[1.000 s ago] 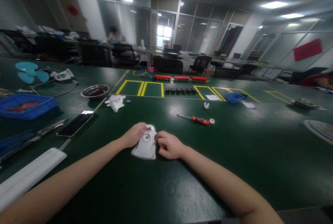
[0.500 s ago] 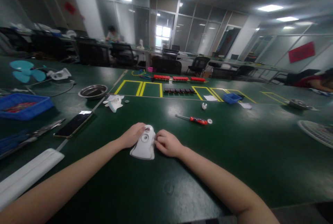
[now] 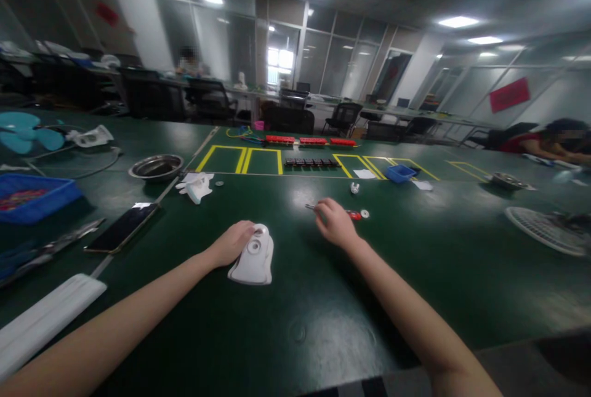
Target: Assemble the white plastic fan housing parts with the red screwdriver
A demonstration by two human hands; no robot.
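A white plastic housing [image 3: 253,260] with a round hole lies flat on the green table [image 3: 286,323] in front of me. My left hand [image 3: 233,242] rests on its left edge, fingers curled round it. My right hand [image 3: 336,223] is farther out to the right, fingers curled over a red-handled screwdriver [image 3: 354,215]. The tool's metal shaft sticks out to the left of the hand and its red handle to the right. A small white washer [image 3: 364,213] lies just past the handle, and a small white cylinder [image 3: 354,188] stands beyond it.
To the left lie a black phone [image 3: 120,228], a steel bowl [image 3: 156,167], white gloves [image 3: 196,183], a blue bin [image 3: 28,197] and a long white panel [image 3: 46,320]. A fan grille [image 3: 545,229] is at the right. A person [image 3: 549,138] leans on the table far right.
My right hand has left the white housing and moved forward and right onto the screwdriver. The left hand stays on the housing. The view has shifted slightly.
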